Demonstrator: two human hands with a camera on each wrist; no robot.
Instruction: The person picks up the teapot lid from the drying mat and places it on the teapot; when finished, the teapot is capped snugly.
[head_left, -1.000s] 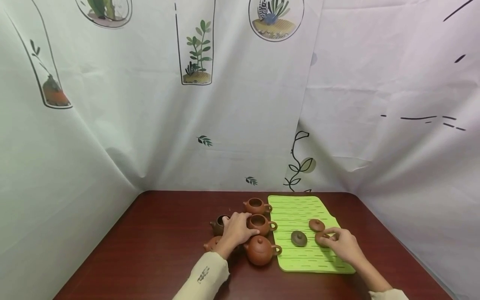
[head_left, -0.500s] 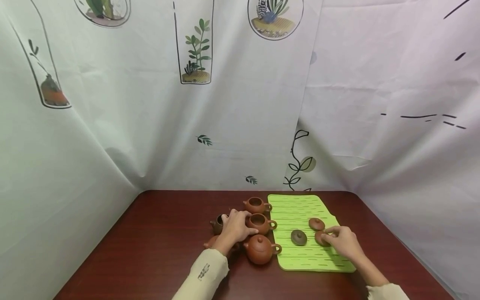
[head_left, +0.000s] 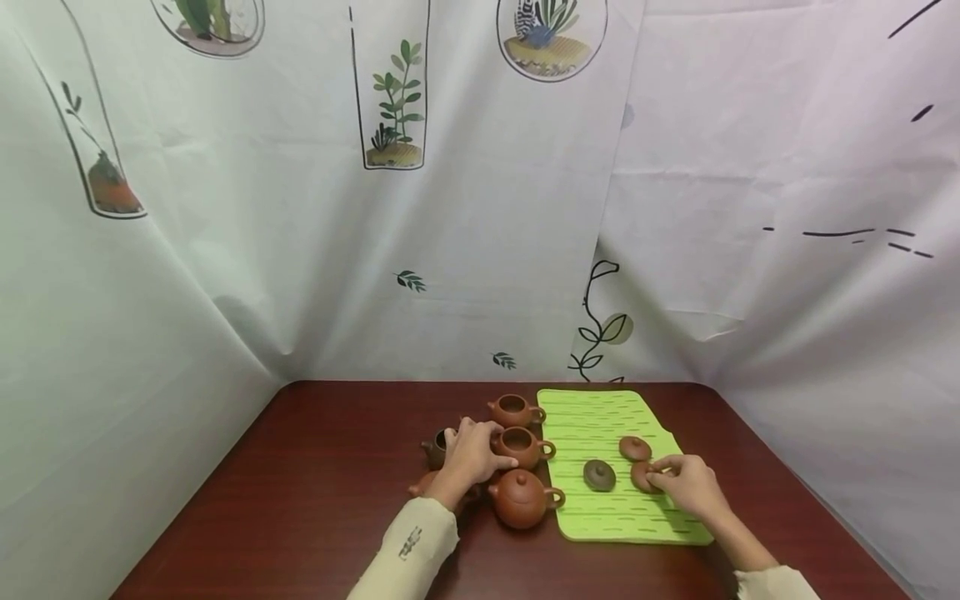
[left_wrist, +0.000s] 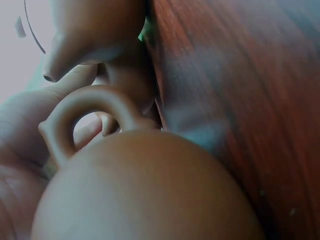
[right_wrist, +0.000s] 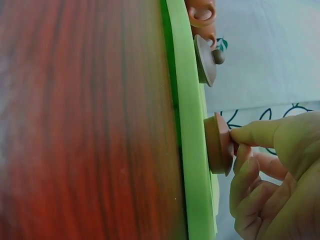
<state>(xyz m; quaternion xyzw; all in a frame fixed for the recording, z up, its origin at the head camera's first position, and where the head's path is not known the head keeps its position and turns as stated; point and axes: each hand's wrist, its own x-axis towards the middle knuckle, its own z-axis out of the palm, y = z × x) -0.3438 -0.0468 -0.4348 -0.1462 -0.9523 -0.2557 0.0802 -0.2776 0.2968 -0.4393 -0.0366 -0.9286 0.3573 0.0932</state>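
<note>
In the head view my left hand (head_left: 470, 454) reaches among the teapots. Its thumb and a finger lie round the spout side of an open reddish-brown teapot (head_left: 527, 454); another fingertip is at the rim of a dark teapot (head_left: 435, 451). My right hand (head_left: 690, 487) pinches the knob of a reddish teapot lid (head_left: 643, 477), which sits on the green mat (head_left: 592, 529). The right wrist view shows this lid (right_wrist: 218, 144) upright on the mat, with fingertips at its knob. A teapot (left_wrist: 145, 190) fills the front of the left wrist view, partly hiding my left hand (left_wrist: 22, 155).
Beside the pinched lid lie another reddish lid (head_left: 635, 448) and a dark lid (head_left: 599, 475). A lidded teapot (head_left: 522, 500) stands nearest, and an uncovered teapot (head_left: 514, 412) farthest. My left forearm partly covers another teapot (head_left: 422, 485). The dark-red table (head_left: 300, 500) meets a cloth backdrop.
Both hands hold nearly the same places. My right fingers have closed slightly on the lid's knob; the teapots and lids have not visibly moved.
</note>
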